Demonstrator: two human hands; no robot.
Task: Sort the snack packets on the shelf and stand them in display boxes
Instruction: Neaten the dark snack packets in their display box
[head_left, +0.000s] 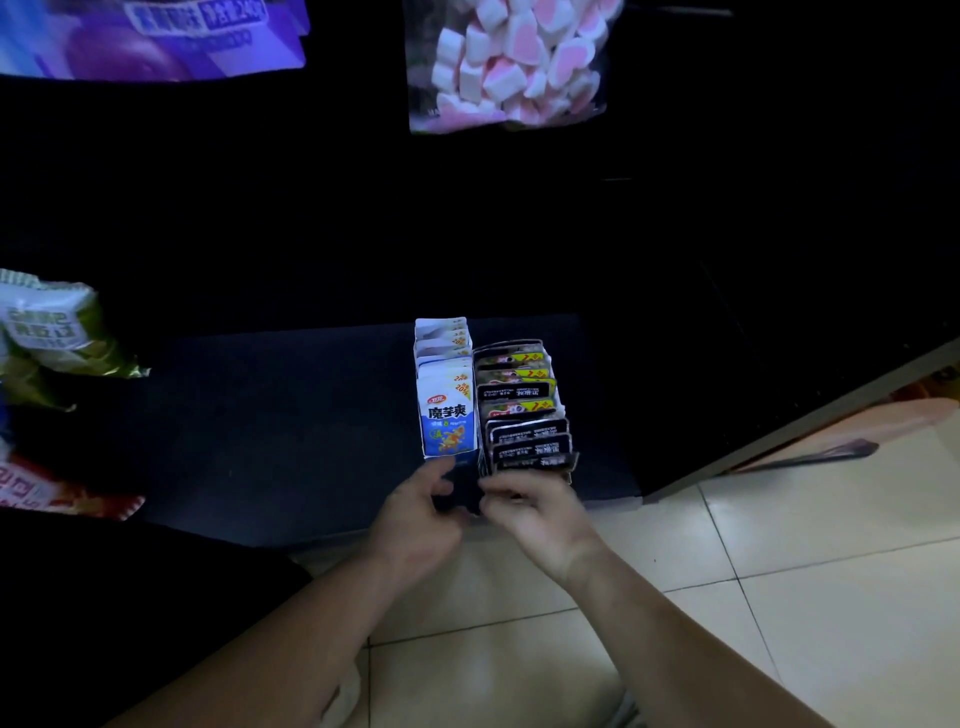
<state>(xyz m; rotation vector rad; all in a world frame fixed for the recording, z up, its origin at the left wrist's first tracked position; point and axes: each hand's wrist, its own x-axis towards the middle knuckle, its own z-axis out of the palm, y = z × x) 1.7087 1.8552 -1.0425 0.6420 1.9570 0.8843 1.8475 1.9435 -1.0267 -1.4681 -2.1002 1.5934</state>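
Two bare forearms entering from the lower edge and meeting at the front lip of a dark shelf (260, 415). Close together there, the left hand (421, 512) and the right hand (535, 514), fingers of both curled round a dark packet (460, 493) held between them; details of that packet lost in the low light.

Directly behind the hands, two narrow boxes side by side and touching, both standing on the shelf near its front edge. On one side, the left display box (440, 326), filled with white-and-blue packets (447, 421) upright in a row, printed faces toward the camera. On the other, the right display box (511, 343), with black packets (530, 441) in a row at the front and yellow-and-red packets (519, 374) mixed with one black packet toward the back.

Outward from the boxes: at far left, a green-and-white bag (52, 332) and, below it, a red-and-white bag (62, 488), both cut by the frame edge. Above, a clear bag of pink-and-white marshmallows (511, 62); at upper left, a purple bag (156, 36). At lower right, pale tiled floor (779, 571).
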